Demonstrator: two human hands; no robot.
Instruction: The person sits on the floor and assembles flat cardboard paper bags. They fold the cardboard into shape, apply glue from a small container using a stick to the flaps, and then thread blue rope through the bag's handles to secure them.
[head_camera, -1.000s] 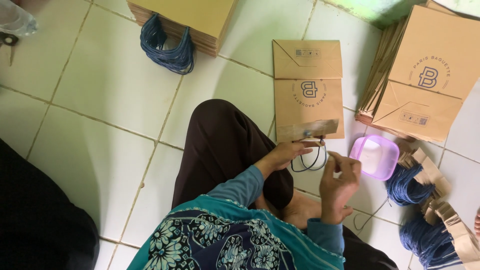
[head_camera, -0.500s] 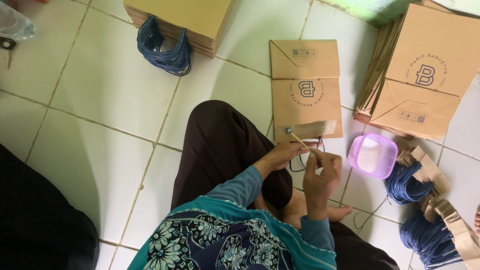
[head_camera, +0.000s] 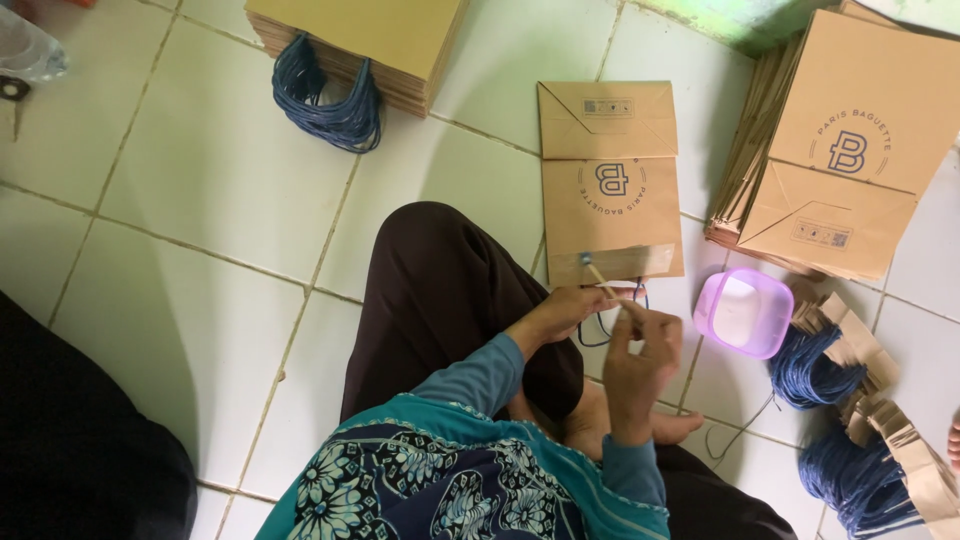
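Observation:
A flat brown paper bag (head_camera: 610, 210) with a round printed mark lies on the tiled floor in front of my bent knee. My left hand (head_camera: 560, 312) pinches the bag's near edge, where a loop of dark blue cord (head_camera: 592, 335) hangs out. My right hand (head_camera: 640, 350) holds a thin wooden stick (head_camera: 602, 278). The stick's bluish tip rests on the bag's near edge. A small purple tub (head_camera: 744, 312) with white contents sits just right of my hands.
Stacks of brown bags lie at the far right (head_camera: 840, 150) and top centre (head_camera: 370, 40), the latter with blue cord handles (head_camera: 325, 100). Bundles of blue cord with brown paper strips (head_camera: 860, 430) sit at the right. A dark cloth shape (head_camera: 70, 440) fills the lower left.
My right hand has moved left, away from the purple tub, and brought the stick's tip onto the bag's near edge. My left hand has stayed on the bag.

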